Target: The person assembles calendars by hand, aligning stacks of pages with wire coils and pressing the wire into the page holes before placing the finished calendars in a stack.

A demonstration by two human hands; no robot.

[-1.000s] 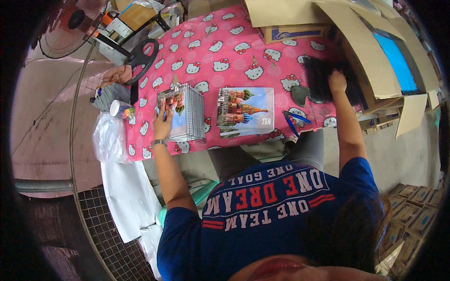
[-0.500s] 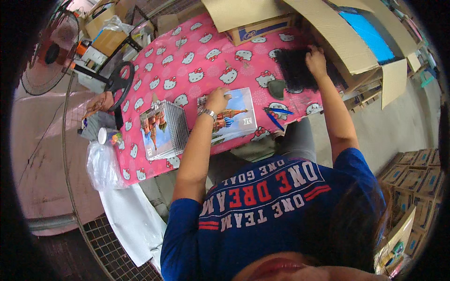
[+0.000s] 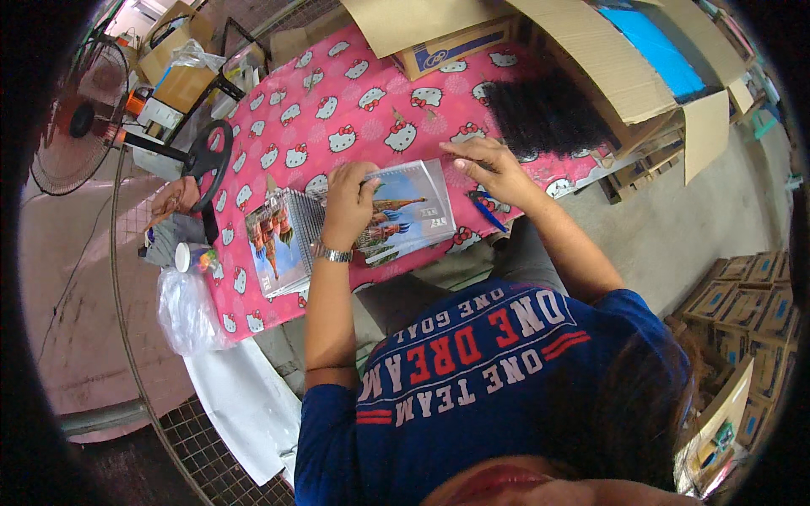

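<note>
Head view: a picture-covered booklet [image 3: 411, 221] tops the pile at the near edge of the bench [image 3: 377, 126]. The left hand [image 3: 348, 201] lies on its upper left; grip unconfirmed. The right hand [image 3: 496, 171] is just beyond the upper right corner, fingers narrowly parted, contents undetermined. Step judged: working the upper edge. Next move calls for steady left support and fine right fingering.
</note>
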